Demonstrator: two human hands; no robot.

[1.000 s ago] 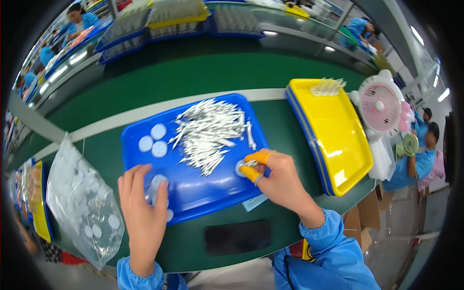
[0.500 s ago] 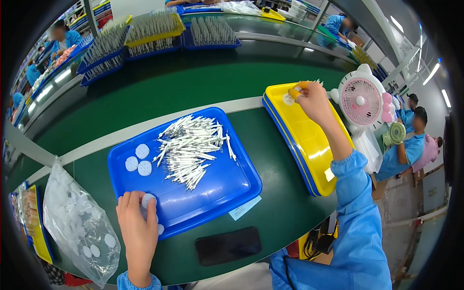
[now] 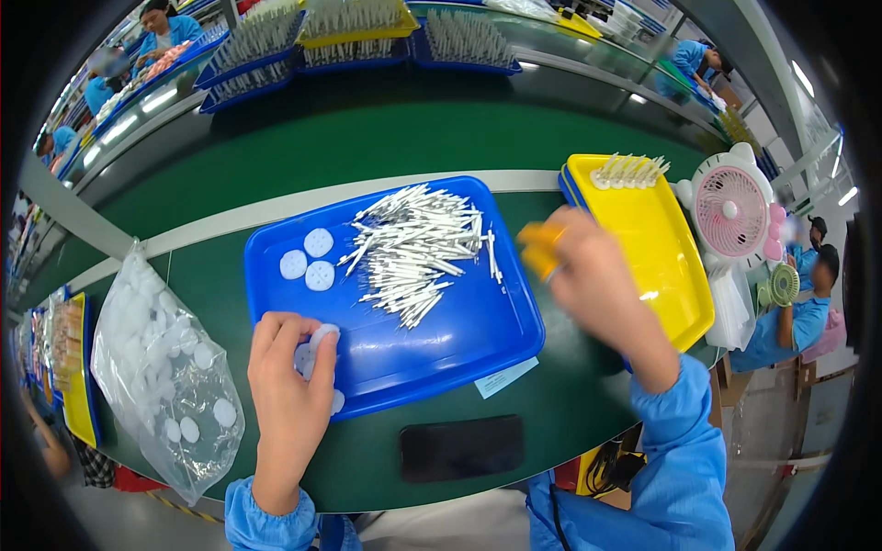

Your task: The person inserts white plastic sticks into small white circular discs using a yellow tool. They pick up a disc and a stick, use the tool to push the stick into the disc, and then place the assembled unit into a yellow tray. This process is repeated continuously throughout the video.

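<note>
A black phone (image 3: 462, 449) is lying on the green desk (image 3: 570, 404), at the edge nearest the person. Just beyond it to the left, the left hand (image 3: 292, 386) is keeping a narrow grip, thumb against fingers, and is holding a white disc (image 3: 323, 334) over the near left corner of the blue tray (image 3: 413, 372). Further loose discs (image 3: 337, 401) are lying around that thumb. To the left, a clear plastic bag (image 3: 165, 376) is holding many similar discs, and a paper slip (image 3: 506, 377) is poking out from under the tray's near edge.

The right hand (image 3: 593, 280), wearing orange finger covers (image 3: 542, 241), is blurring above the space between the blue tray and the yellow tray (image 3: 666, 257); whether its grip is wide, narrow or holding anything, I cannot tell. Deeper in the blue tray, three discs (image 3: 318, 275) are resting beside a heap of white sticks (image 3: 418, 243). At the yellow tray's far end, a group of upright sticks (image 3: 629, 173) is standing. A pink-and-white fan (image 3: 729, 208) is sitting to its right. Farthest off, more trays (image 3: 469, 64) are carrying upright sticks, and co-workers in blue (image 3: 170, 37) are sitting.
</note>
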